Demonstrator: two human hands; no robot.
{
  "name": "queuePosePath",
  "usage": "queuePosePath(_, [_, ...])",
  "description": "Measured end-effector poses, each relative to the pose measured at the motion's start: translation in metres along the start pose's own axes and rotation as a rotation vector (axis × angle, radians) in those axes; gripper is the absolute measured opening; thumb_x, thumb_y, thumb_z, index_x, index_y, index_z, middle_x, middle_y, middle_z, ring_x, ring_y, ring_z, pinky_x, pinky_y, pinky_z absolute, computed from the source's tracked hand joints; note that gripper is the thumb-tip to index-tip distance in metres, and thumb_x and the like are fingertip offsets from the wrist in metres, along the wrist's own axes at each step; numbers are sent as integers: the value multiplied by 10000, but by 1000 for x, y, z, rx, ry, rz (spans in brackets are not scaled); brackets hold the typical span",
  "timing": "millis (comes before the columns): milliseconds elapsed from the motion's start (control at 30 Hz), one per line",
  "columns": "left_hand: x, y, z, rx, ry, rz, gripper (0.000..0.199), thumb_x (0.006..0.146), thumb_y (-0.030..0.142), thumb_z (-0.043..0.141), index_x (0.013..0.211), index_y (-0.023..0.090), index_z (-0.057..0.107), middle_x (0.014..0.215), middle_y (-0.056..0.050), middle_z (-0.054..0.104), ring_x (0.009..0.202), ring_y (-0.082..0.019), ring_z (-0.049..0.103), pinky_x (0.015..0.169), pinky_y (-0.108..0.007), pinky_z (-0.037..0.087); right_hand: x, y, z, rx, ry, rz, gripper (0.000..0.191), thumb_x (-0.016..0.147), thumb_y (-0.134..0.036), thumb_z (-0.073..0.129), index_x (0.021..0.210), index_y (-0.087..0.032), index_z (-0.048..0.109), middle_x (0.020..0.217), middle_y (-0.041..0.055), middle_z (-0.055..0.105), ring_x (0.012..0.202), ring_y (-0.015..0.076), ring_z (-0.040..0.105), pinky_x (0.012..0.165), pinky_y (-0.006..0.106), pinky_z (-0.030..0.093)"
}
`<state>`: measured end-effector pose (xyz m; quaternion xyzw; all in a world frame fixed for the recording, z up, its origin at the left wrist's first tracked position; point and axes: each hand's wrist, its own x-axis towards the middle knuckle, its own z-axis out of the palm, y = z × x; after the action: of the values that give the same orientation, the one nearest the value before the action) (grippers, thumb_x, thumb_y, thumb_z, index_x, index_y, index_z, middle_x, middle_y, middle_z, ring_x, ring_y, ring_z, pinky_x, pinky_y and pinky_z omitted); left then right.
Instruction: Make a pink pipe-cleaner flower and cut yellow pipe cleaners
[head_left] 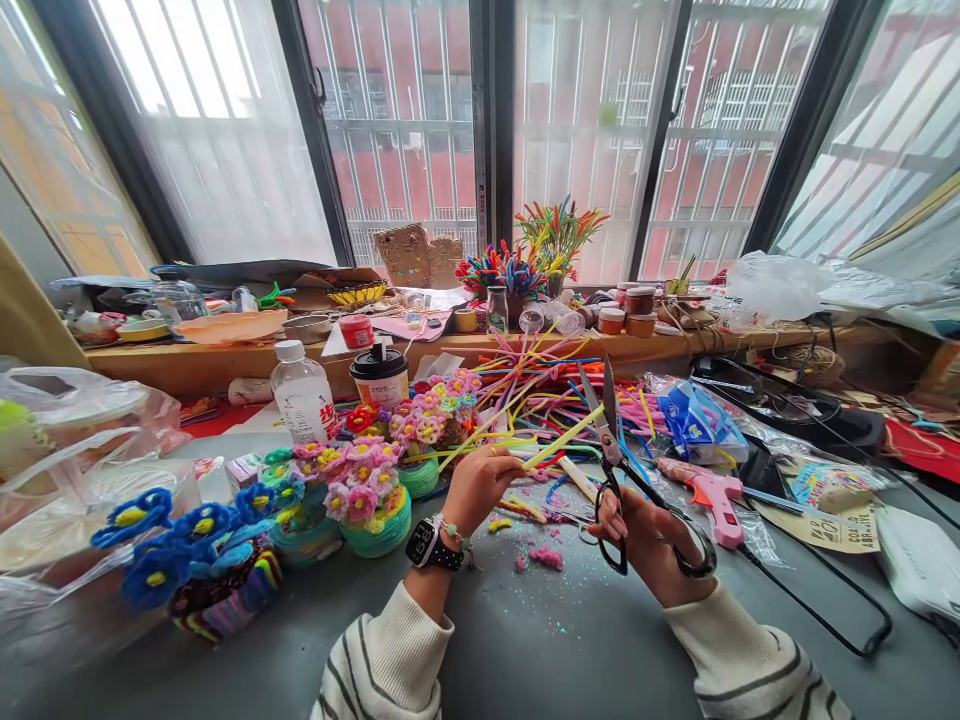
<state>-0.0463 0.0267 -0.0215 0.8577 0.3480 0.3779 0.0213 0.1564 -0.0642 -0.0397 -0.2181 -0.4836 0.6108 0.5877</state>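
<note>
My left hand [480, 490], with a black watch on its wrist, pinches a pale yellow pipe cleaner strip [566, 437] that slants up to the right. In my right hand [649, 535] are black-handled scissors [611, 450], fingers through the loops. Their blades point up and stand apart, with the strip's far end at the blades. Below the hands, pink fluff [546, 558] and short yellow scraps lie on the grey table [555, 660]. Behind them spreads a pile of coloured pipe cleaners [517, 385].
Pink flower pots [375, 510] and blue flowers [154, 560] stand at the left, near a water bottle [304, 395] and a lidded cup [380, 378]. A pink glue gun [709, 495] with a black cable lies right, beside a blue packet [701, 422] and white box [919, 560].
</note>
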Motion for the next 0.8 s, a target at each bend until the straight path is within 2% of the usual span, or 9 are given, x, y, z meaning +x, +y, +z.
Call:
queuePosePath(133, [1,1,0,18,-20,-8,119,717,237,538,687,205,648,684,-13,635,667,-124,562,611,-225,418,0,4,1,19,16,-25,323,640,-490,510,704,-177,559,573,-4,371,540,132,364,581,292,396])
queuePosePath(267, [1,3,0,35,-18,-20,123,718,243,536,686,204,649,684,-15,636,674,-128,562,621,-229,418,0,6,2,34,-4,-33,331,636,-491,516,703,-171,563,565,-6,372,528,126,357,559,286,398])
queuePosePath(400, [1,3,-2,30,19,-30,131,720,256,533,705,204,652,705,-13,642,676,-130,565,628,-234,424,1,4,2,94,-24,16,350,583,-505,578,706,-179,549,590,-17,376,541,111,371,667,313,427])
queuePosePath(500, [-1,5,-5,33,137,-29,134,730,240,520,731,207,649,730,-16,644,695,-132,565,637,-239,426,2,0,3,176,-25,60,501,542,-630,533,753,-176,546,643,-5,392,598,128,403,793,383,401])
queuePosePath(633, [-2,10,-9,123,296,-1,152,745,234,499,780,216,646,749,-17,645,746,-146,549,677,-263,404,0,-4,3,214,-19,59,631,517,-724,448,809,-174,547,677,3,399,631,140,409,866,418,358])
queuePosePath(800, [-3,10,-11,276,299,-25,169,759,264,479,800,231,640,750,-5,643,707,-149,521,635,-274,366,0,-6,2,189,-70,38,684,431,-729,506,833,-178,556,698,4,399,657,143,409,904,439,313])
